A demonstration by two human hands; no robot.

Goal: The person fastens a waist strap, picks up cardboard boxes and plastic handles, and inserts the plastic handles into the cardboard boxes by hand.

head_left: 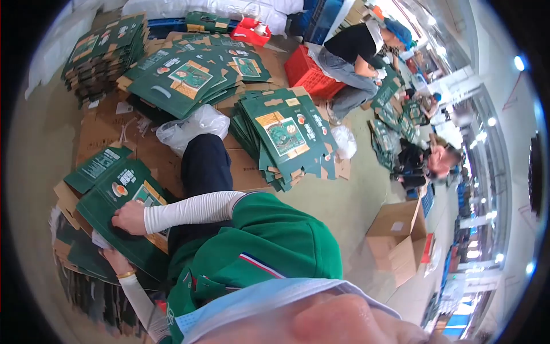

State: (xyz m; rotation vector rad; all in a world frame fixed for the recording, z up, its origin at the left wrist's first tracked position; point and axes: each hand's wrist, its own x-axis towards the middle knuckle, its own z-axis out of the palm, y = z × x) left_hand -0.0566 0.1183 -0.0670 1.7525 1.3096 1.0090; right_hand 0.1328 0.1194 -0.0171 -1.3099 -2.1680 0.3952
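Observation:
A flat green printed carton (109,198) with tan inner flaps lies tilted at the left, over a pile of similar flat cartons (86,258). My right hand (130,218) is on its printed face, with the fingers curled in against the board. Below it, my left hand (117,261), with a gold bracelet at the wrist, grips the carton's lower edge. Its fingertips are partly hidden beside a small white piece (101,239) that I cannot identify. White sleeves cover both forearms.
Flat green cartons form a fanned stack (183,74), another stack (286,132) and a tall pile (106,51). A clear plastic bag (197,129) lies by my knee. A red crate (309,71) is near a bending co-worker (355,57). An open cardboard box (395,235) stands right.

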